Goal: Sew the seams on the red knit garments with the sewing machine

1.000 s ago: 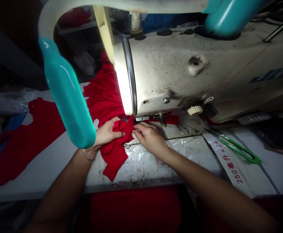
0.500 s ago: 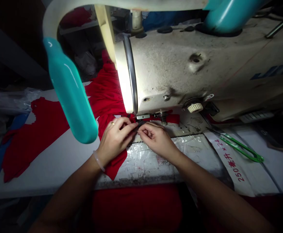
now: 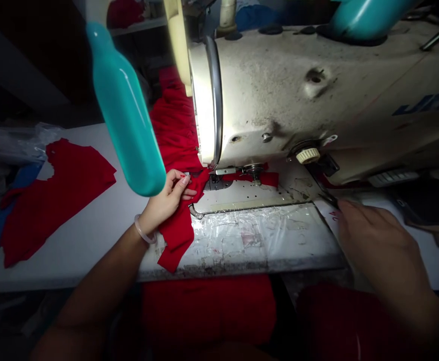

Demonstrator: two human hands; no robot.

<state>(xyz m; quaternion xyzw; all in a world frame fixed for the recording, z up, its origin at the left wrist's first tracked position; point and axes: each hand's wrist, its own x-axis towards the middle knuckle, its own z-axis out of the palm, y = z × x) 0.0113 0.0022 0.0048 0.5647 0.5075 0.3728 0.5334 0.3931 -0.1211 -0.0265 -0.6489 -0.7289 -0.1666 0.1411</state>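
My left hand [image 3: 169, 198] is closed, pinching the edge of the red fabric [image 3: 177, 228] just left of the presser foot. That fabric runs back beside the machine head and hangs down in a strip toward the table's front edge. Off to the right, my right hand [image 3: 383, 245] is blurred and closed around the thread snips, whose dark blade tips [image 3: 329, 198] stick out past the fingers. The hand hides the green handles. The sewing machine [image 3: 264, 100] stands over the fabric, its needle plate [image 3: 219, 184] uncovered on the near side.
A teal padded lever [image 3: 129, 115] hangs in front of the machine's left end. Another red cut piece [image 3: 59, 200] lies on the left of the white table [image 3: 102, 235]. Clear plastic film [image 3: 249, 225] covers the table's front strip, and a dark flat object [image 3: 426, 200] lies far right.
My right hand has left the needle area and moved right onto the thread snips. My left hand has shifted slightly left and up, with red fabric in its fingers. The view has shifted a little.
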